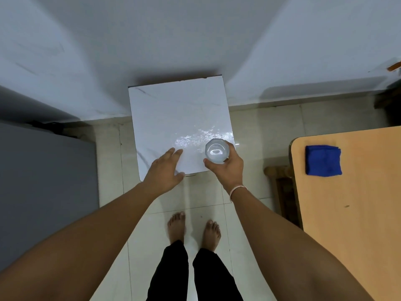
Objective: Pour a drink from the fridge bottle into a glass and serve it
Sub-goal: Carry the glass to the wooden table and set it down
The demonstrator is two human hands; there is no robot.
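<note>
Pouring looks done: the filled glass [217,151] is gripped by the right hand [227,168] at the worktop's [169,109] near right corner, the left hand [166,168] is laid flat, only serving is left.

A clear faceted glass [217,151] sits upright a little right of the frame's centre, at the near right corner of the white marbled table [173,114]. It holds clear liquid that catches a bright glint. The right hand [227,168] wraps its near side, thumb on the left and fingers on the right.
</note>
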